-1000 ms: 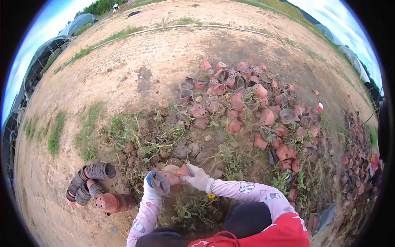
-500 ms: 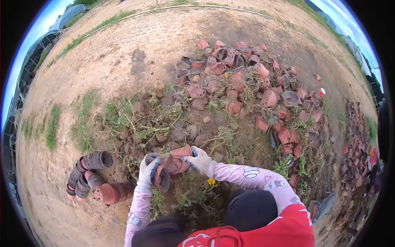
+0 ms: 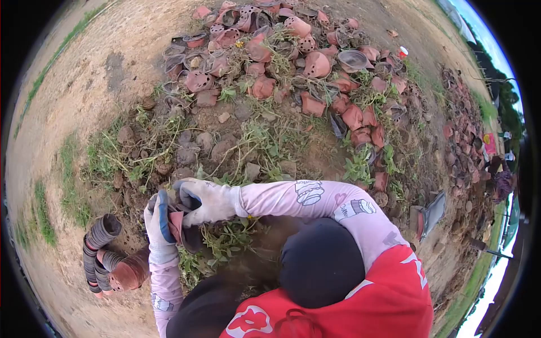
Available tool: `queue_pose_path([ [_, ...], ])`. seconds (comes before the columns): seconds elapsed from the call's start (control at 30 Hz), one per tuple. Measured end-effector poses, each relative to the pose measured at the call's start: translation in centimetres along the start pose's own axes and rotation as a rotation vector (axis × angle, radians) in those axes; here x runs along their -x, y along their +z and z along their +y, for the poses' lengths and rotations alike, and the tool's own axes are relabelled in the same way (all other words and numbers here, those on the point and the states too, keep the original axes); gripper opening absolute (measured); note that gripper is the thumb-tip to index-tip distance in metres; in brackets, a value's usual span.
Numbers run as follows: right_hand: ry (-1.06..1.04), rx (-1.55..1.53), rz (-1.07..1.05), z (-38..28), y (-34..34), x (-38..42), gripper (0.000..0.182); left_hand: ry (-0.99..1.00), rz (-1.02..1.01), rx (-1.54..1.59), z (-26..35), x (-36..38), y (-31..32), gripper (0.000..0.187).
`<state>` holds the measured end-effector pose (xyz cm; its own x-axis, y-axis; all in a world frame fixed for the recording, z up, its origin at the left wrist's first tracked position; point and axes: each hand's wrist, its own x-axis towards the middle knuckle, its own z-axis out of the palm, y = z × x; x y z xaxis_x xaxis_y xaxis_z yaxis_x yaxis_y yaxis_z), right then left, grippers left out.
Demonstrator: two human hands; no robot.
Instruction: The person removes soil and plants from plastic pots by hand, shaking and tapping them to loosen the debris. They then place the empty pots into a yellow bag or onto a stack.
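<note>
My left hand point(image 3: 159, 226), in a white and blue work glove, is closed around reddish-brown plastic plant pots point(image 3: 181, 230) with dark insides, low in front of me. The gloved right hand point(image 3: 207, 201) reaches across from the right, fingers curled and thumb against the same pots. Both hands are close together, so the pots' far end is partly hidden. Left of my hands, nested stacks of pots point(image 3: 100, 231) lie on the soil, one reddish pot point(image 3: 125, 275) facing outward with holes in its base.
A large heap of crumpled reddish pots point(image 3: 315, 65) lies ahead, trailing down to the right. Uprooted weeds point(image 3: 135, 160) and clods of soil point(image 3: 217, 147) lie between. Another pot heap point(image 3: 465, 141) is at far right, with a person point(image 3: 501, 183) beside it. A grey object point(image 3: 433, 214) lies nearer.
My right hand has moved left to meet the left hand at the pots; the reddish pot stretched between them is now mostly covered. The view has shifted right and downward.
</note>
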<state>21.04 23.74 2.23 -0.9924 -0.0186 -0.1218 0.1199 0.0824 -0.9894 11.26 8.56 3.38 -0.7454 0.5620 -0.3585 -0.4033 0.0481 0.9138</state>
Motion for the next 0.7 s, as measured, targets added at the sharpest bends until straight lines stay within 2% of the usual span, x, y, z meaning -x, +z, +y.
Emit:
queue_pose_path([
  [0.03,0.211,-0.265,-0.042,-0.1,0.2,0.2,0.063,0.100,0.023,-0.085,-0.1,-0.1,0.6,0.021],
  [0.07,0.101,-0.349,0.000,1.1,1.3,0.1,0.072,0.198,0.055,-0.172,-0.3,-0.1,1.3,0.023],
  [0.1,-0.017,-0.430,0.042,2.2,2.5,-0.1,0.082,0.211,0.106,-0.189,-0.8,-0.8,1.3,0.022],
  [0.13,-0.061,-0.367,0.093,2.1,3.3,-0.2,0.099,0.132,0.199,-0.121,-1.3,-1.9,1.4,0.023],
  [0.17,-0.063,-0.370,0.104,2.1,3.1,0.0,0.099,0.131,0.189,-0.126,-2.0,-2.4,1.7,0.023],
  [0.23,-0.052,-0.135,0.170,2.0,2.6,-0.1,0.102,0.143,0.220,-0.106,-2.9,-3.1,1.9,0.029],
  [0.27,0.008,-0.006,0.171,1.5,2.1,0.6,0.090,0.135,0.148,-0.064,-3.0,-2.9,2.2,0.028],
  [0.3,0.008,-0.011,0.175,1.3,1.8,1.0,0.090,0.132,0.145,-0.070,-2.9,-2.6,2.5,0.028],
  [0.37,0.114,0.008,0.268,1.2,0.9,1.4,0.067,0.009,0.003,0.069,-2.6,-2.0,3.1,0.024],
  [0.4,0.152,-0.090,0.266,2.0,-0.1,1.1,0.052,0.068,-0.138,-0.028,-2.0,-2.0,3.1,0.024],
  [0.43,0.211,-0.213,0.309,2.8,-1.0,1.1,0.044,0.055,-0.193,0.046,-1.6,-1.7,3.5,0.025],
  [0.5,0.068,-0.093,0.442,4.5,-2.3,1.3,0.044,-0.001,-0.129,0.059,-1.1,-1.2,3.1,0.028],
  [0.53,0.149,-0.116,0.500,4.9,-3.1,1.7,0.045,-0.014,-0.058,-0.153,-1.5,-1.8,0.9,0.034],
  [0.57,0.232,-0.142,0.553,4.6,-3.7,2.4,0.047,0.029,0.060,-0.233,-1.5,-1.7,1.2,0.044],
  [0.6,0.195,-0.228,0.534,5.2,-3.8,2.3,0.053,0.049,0.029,-0.152,-1.9,-1.5,1.9,0.045],
  [0.63,0.091,-0.071,0.527,5.1,-3.1,2.4,0.059,0.069,0.001,-0.070,-2.4,-1.1,2.8,0.047],
  [0.7,0.072,-0.050,0.289,2.9,-0.5,2.8,0.065,-0.004,-0.288,0.067,-3.0,-0.4,5.0,0.054],
])
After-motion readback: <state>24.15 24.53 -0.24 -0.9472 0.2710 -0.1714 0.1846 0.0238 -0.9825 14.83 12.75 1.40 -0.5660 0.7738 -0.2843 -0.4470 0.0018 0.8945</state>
